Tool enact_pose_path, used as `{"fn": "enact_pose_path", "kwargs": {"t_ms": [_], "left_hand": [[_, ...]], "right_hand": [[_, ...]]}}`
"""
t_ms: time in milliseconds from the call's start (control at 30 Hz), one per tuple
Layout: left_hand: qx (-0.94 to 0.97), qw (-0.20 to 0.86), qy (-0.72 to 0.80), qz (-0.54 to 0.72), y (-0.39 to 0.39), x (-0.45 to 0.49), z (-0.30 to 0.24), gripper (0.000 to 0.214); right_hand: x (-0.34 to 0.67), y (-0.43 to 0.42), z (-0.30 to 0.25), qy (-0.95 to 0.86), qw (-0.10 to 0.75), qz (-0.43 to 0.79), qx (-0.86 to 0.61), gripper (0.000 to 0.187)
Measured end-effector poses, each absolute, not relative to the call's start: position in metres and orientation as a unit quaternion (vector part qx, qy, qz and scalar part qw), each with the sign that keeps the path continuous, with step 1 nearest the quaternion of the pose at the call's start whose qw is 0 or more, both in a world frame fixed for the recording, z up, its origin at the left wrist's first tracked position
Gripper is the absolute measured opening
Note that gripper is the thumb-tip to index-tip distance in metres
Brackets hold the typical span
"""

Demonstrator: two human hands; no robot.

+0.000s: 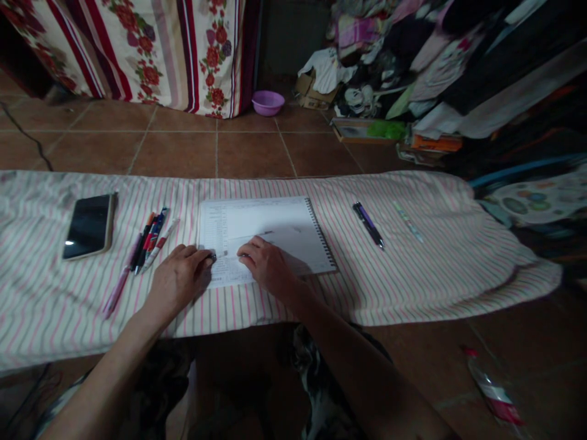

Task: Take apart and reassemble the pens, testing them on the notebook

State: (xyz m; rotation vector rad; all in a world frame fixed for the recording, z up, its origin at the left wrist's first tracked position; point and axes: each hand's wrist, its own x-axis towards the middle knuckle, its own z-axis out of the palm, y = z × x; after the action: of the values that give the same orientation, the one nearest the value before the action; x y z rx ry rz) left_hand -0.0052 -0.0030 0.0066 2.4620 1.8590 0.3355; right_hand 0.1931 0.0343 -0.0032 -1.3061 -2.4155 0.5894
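Observation:
A spiral notepad [275, 214] with printed sheets lies on the striped cloth in front of me. Over its left part, my left hand [180, 275] pinches a small dark piece [212, 256] between thumb and fingertips. A short pale bit [222, 253] shows just right of that piece. My right hand [268, 263] rests on the page, its fingertips closed together on something too small to make out. Just above the right fingers, a thin stick with a dark end [267, 233], like a pen refill, lies across the paper.
Left of the notepad are several pens [149, 241], a pink pen [121, 284] and a phone [89, 226]. To the right lie dark pens [368, 225] and a pale patterned strip [407, 221]. A bottle [493, 388] and a purple basin [268, 104] are on the tiled floor.

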Motion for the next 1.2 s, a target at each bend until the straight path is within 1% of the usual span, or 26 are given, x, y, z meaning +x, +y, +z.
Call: {"fn": "enact_pose_path", "kwargs": {"t_ms": [133, 267, 433, 933, 1200], "left_hand": [[0.789, 0.054, 0.593, 0.151, -0.002, -0.008, 0.0, 0.031], [0.793, 0.064, 0.582, 0.168, -0.001, -0.007, -0.001, 0.03], [0.796, 0.066, 0.58, 0.164, -0.002, -0.003, 0.0, 0.033], [0.796, 0.055, 0.575, 0.181, -0.001, 0.005, 0.001, 0.029], [0.799, 0.055, 0.57, 0.183, -0.001, 0.002, -0.003, 0.029]], "right_hand": [[0.193, 0.035, -0.007, -0.835, 0.2, 0.22, -0.462, 0.009], [0.192, 0.037, -0.01, -0.83, 0.222, 0.219, -0.463, 0.009], [0.192, 0.036, -0.008, -0.828, 0.225, 0.221, -0.464, 0.009], [0.19, 0.035, -0.008, -0.83, 0.213, 0.232, -0.46, 0.009], [0.189, 0.036, -0.013, -0.832, 0.229, 0.221, -0.455, 0.009]]}}
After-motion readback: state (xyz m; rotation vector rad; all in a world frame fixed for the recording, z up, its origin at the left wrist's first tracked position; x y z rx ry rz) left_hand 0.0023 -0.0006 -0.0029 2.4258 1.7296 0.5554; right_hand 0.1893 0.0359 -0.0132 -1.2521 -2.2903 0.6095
